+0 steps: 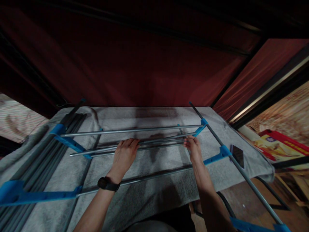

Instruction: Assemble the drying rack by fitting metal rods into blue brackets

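A frame of grey metal tubes and blue plastic connectors (202, 124) lies across the grey cloth in front of me. My left hand (126, 153), with a dark watch on its wrist, is closed over a metal tube (77, 154) whose left end pokes out past a blue connector (72, 144). Farther right, my right hand (193, 146) has its fingers bent around the right end of the tubes, near another connector. How many tubes each hand grips is hidden. A long crossbar (135, 130) runs beyond both hands, and a nearer crossbar (156, 175) passes below them.
Several loose grey tubes (45, 161) lie bundled at the left. A phone (238, 155) rests on the grey cloth (149, 117) at the right. Beyond the cloth's edge is a red and yellow package (282, 145). Dark red fabric (145, 64) hangs behind.
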The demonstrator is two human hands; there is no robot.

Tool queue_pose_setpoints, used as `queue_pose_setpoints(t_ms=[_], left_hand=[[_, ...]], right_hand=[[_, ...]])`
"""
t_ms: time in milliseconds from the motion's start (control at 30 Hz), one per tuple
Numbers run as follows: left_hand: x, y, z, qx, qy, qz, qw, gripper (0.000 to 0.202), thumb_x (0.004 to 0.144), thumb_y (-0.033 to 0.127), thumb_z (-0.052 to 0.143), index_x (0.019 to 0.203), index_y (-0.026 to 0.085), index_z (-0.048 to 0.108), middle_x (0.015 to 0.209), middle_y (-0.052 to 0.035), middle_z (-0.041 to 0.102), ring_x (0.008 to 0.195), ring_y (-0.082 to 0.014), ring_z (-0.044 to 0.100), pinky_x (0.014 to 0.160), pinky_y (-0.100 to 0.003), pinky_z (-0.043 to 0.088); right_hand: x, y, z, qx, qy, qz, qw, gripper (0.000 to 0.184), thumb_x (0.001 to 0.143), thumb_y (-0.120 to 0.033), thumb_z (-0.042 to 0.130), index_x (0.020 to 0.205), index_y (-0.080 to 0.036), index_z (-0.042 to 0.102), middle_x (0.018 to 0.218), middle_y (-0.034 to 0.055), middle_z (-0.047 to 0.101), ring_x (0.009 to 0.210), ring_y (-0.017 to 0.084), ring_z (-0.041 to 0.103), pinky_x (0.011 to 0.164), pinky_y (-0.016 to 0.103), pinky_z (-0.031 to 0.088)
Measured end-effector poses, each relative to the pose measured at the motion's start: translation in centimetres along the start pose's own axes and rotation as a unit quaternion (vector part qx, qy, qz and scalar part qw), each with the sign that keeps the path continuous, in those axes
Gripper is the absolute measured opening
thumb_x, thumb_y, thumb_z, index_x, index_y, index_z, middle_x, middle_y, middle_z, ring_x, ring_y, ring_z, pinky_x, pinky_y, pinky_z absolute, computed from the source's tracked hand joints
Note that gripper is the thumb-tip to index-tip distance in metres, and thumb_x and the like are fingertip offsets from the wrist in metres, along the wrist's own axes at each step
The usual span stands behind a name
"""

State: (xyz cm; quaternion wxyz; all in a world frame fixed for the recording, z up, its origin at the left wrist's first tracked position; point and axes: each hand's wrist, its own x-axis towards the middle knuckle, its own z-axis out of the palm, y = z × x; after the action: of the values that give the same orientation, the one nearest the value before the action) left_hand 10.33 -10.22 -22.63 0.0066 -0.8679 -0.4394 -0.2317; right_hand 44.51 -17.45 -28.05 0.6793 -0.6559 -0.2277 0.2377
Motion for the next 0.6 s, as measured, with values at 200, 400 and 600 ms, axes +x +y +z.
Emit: queue_pose_setpoints(t_ms=[200, 400, 600], left_hand=[[0.4, -0.5, -0.1, 0.017, -0.006, 0.027, 0.999, 0.031, 0.105, 0.030, 0.045, 0.115, 0.019, 0.072, 0.105, -0.0118, 0.076, 0.095, -0.0283, 0.069, 0.085, -0.041, 0.048], [0.3, -1.0, 0.7, 0.009, 0.007, 0.050, 0.999, 0.033, 0.106, 0.030, 0.044, 0.115, 0.018, 0.073, 0.105, -0.0122, 0.076, 0.095, -0.0284, 0.069, 0.085, -0.043, 0.049], [0.5, -1.2, 1.0, 0.024, 0.013, 0.054, 0.998, 0.032, 0.105, 0.028, 0.048, 0.118, 0.019, 0.075, 0.103, -0.0119, 0.077, 0.093, -0.0300, 0.069, 0.082, -0.044, 0.049]], right_hand=[[2.0, 1.0, -2.8, -0.112, 0.122, -0.117, 0.979, 0.064, 0.075, -0.042, 0.061, 0.135, -0.021, 0.054, 0.153, 0.0149, 0.047, 0.136, 0.027, 0.050, 0.115, 0.045, 0.043], [3.0, 1.5, -2.8, -0.085, 0.017, -0.135, 0.987, 0.073, 0.078, -0.038, 0.057, 0.148, -0.019, 0.051, 0.149, 0.0137, 0.059, 0.134, 0.027, 0.057, 0.119, 0.050, 0.040], [2.6, 1.6, -2.7, -0.087, 0.019, -0.144, 0.986, 0.077, 0.079, -0.039, 0.059, 0.152, -0.017, 0.049, 0.147, 0.0158, 0.061, 0.136, 0.028, 0.058, 0.119, 0.050, 0.042]])
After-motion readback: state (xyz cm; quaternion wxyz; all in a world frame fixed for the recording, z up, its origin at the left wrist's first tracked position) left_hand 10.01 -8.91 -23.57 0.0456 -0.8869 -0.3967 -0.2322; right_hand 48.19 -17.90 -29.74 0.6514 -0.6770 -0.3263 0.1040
